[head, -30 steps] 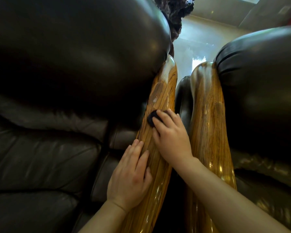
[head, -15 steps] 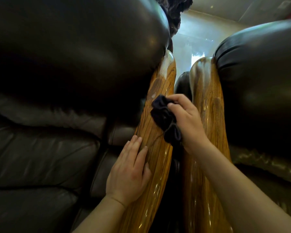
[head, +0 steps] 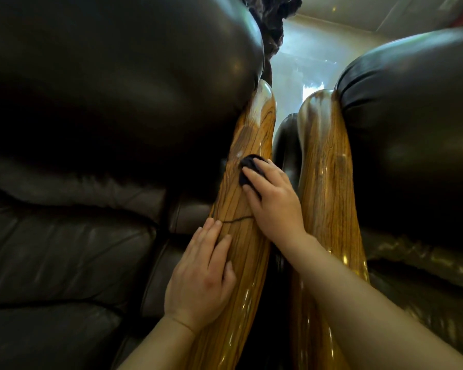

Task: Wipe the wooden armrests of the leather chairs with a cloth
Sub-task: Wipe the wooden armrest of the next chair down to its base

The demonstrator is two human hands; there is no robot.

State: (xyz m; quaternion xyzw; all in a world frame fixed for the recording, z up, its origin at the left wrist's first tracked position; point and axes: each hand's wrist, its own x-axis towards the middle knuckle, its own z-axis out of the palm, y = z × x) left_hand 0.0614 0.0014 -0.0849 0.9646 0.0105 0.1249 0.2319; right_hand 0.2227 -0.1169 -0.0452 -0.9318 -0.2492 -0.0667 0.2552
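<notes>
Two glossy wooden armrests run side by side up the middle of my view, the left armrest (head: 247,209) belonging to the dark leather chair on the left (head: 91,129) and the right armrest (head: 325,182) to the dark leather chair on the right (head: 412,129), with a narrow dark gap between them. My right hand (head: 274,201) lies palm down on the left armrest, about halfway along its length and toward its right edge, fingers pressed flat and close together over a small dark cloth (head: 247,166). Only a bunched bit of the cloth shows past my fingertips, lying against the wood; the rest is under the hand. One thin dark thread (head: 235,219) trails across the grain from under that hand toward my other one. My left hand (head: 201,276) rests lower down on the same armrest, on its left edge, fingers loosely extended and lying on the wood, grasping nothing. Bright reflections streak both armrests near the bottom of the view. At the far tip of the left armrest the wood shows a pale patch of glare. Beyond the chairs I see a light wall (head: 305,49).
</notes>
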